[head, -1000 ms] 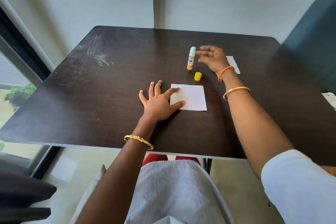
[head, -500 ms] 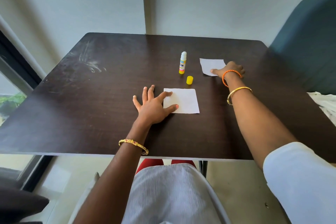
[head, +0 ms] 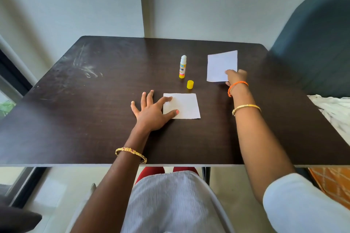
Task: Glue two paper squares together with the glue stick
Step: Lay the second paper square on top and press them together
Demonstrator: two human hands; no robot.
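Pinning the near square (head: 184,106) flat-handed, my left hand (head: 151,112) steadies; right hand (head: 234,77) pinches the far square (head: 220,66), which risks landing crooked.

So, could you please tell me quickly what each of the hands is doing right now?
Left hand: open, flat, pinning the near paper square to the table.
Right hand: closed on the far paper square, lifting it.
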